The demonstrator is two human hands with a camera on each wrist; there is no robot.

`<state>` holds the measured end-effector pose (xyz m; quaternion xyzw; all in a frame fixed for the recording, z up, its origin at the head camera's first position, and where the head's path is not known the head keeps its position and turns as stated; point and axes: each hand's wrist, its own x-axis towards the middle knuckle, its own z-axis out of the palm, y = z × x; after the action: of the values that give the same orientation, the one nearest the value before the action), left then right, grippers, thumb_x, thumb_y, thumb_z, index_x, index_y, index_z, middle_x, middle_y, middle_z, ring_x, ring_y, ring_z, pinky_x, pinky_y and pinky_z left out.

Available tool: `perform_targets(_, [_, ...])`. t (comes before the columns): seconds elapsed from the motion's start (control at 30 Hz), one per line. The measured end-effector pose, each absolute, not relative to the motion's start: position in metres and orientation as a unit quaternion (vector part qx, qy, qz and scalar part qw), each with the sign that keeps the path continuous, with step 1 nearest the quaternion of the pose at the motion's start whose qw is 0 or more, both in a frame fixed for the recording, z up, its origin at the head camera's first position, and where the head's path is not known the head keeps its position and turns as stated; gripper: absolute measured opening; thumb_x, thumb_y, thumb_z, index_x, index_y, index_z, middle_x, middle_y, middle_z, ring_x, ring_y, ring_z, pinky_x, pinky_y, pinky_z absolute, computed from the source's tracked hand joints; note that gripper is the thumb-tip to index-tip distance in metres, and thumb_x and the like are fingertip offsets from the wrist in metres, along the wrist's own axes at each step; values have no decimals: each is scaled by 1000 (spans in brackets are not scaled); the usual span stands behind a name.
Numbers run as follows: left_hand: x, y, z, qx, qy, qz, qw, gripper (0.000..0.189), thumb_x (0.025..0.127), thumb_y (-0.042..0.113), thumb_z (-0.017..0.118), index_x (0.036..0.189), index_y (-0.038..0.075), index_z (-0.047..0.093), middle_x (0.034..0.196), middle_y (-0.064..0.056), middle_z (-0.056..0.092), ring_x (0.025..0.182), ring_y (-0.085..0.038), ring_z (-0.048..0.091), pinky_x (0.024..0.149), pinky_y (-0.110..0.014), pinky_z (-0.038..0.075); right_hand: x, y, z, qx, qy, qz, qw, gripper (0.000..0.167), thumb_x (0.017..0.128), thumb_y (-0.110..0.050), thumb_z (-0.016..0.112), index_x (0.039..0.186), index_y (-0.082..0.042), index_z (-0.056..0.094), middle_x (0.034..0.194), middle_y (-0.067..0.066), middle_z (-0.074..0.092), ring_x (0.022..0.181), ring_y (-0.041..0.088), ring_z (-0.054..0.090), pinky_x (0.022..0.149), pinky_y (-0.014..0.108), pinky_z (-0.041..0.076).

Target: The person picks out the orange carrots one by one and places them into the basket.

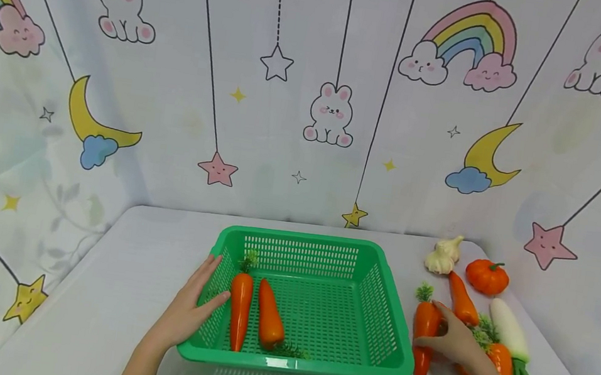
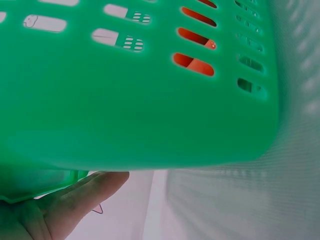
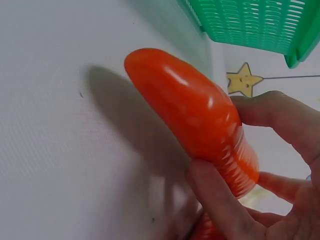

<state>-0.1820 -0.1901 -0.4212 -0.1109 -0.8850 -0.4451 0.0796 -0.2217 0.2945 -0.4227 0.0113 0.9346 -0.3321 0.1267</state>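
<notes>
My right hand (image 1: 454, 337) pinches an orange carrot (image 1: 425, 321) with a leafy green top, just right of the green basket (image 1: 334, 368). In the right wrist view, thumb and fingers grip the thick part of this carrot (image 3: 185, 100), which casts a shadow on the table. At the basket's left rim, my left hand (image 1: 187, 312) rests with its fingers spread and extended and its thumb reaching over the rim. Inside the basket lie two carrots, one upright in view (image 1: 240, 309) and one slanted (image 1: 270, 316), both near its left side.
On the right of the white table (image 1: 156, 244) lie garlic (image 1: 442, 255), a small pumpkin (image 1: 487, 277), another carrot (image 1: 461, 297), a white radish (image 1: 510, 329) and an orange vegetable (image 1: 501, 360) partly behind my right arm. A patterned curtain (image 1: 286, 122) hangs behind the table.
</notes>
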Motion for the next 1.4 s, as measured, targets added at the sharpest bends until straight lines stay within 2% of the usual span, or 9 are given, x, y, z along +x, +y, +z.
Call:
perform_targets(0.23, [-183, -190, -421, -112, -887, -441, 82, 69, 91, 34, 54, 147, 13, 19, 151, -16, 12, 134, -42, 14, 94, -70, 19, -218, 298, -411, 17, 912, -391, 125, 102, 75, -32, 75, 144, 1, 9, 130, 37, 26, 85, 29, 54, 65, 36, 54])
perform_targets(0.47, [-183, -191, -421, -112, -888, -438, 81, 70, 91, 36, 54, 147, 13, 19, 151, -16, 12, 134, -42, 14, 95, -69, 19, -210, 297, -396, -10, 906, -408, 115, 99, 78, -29, 72, 145, 0, 6, 132, 42, 21, 102, 46, 46, 67, 38, 54])
perform_targets(0.73, [-183, -191, -422, -113, -888, -438, 83, 69, 92, 33, 55, 147, 13, 19, 151, -16, 12, 134, -42, 14, 95, -69, 19, -210, 295, -382, -24, 888, -446, 105, 95, 81, -22, 71, 146, -4, 4, 132, 40, 20, 104, 47, 46, 67, 39, 54])
perform_targets(0.97, [-182, -192, -423, -112, -887, -440, 82, 69, 92, 35, 54, 147, 14, 19, 151, -15, 12, 134, -41, 13, 95, -69, 19, -209, 287, -364, -44, 887, -450, 94, 96, 79, -23, 72, 147, -7, 6, 134, 38, 20, 108, 52, 42, 65, 40, 55])
perform_targets(1.27, [-183, -191, -421, -113, -887, -441, 83, 70, 92, 37, 54, 147, 12, 19, 151, -17, 12, 134, -41, 13, 95, -69, 19, -211, 272, -342, -59, 900, -422, 89, 97, 79, -28, 72, 147, -10, 7, 136, 37, 21, 103, 44, 49, 64, 36, 55])
perform_targets(1.4, [-183, -191, -421, -114, -886, -441, 84, 69, 92, 37, 53, 147, 12, 19, 151, -17, 12, 134, -41, 13, 95, -69, 19, -215, 263, -334, -67, 895, -432, 93, 97, 78, -27, 73, 148, -11, 8, 136, 36, 22, 88, 32, 56, 63, 36, 55])
